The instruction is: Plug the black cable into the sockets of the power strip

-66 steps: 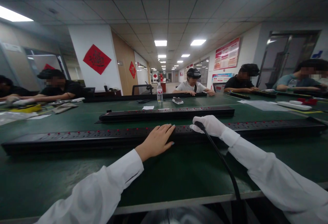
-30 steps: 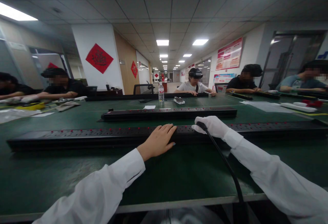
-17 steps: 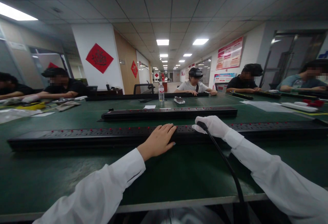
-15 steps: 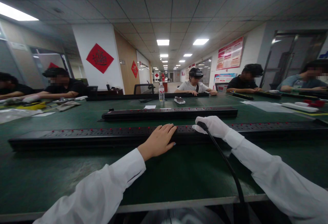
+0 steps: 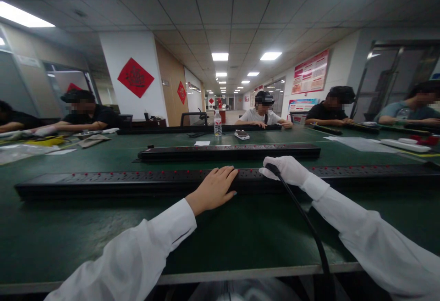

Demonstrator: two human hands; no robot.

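A long black power strip (image 5: 113,186) with red lights or switches along its top lies across the green table in front of me. My bare left hand (image 5: 213,187) rests flat on it near the middle, fingers stretched out. In a white glove, my right hand (image 5: 288,171) is closed around a black power plug (image 5: 273,169) just above the strip's sockets. Whether the plug's pins sit in a socket is hidden by the hand. From the plug a thick black cable (image 5: 305,220) runs down over the table's near edge.
Behind lies a second black strip (image 5: 227,152), with a water bottle (image 5: 217,124), a phone (image 5: 241,134) and white paper (image 5: 202,143) beyond it. A co-worker (image 5: 264,113) sits opposite; others sit left and right. Plastic sheeting (image 5: 362,143) lies at right.
The view has shifted very slightly. Both hands keep their places on the strip, and the plug stays in my right hand.
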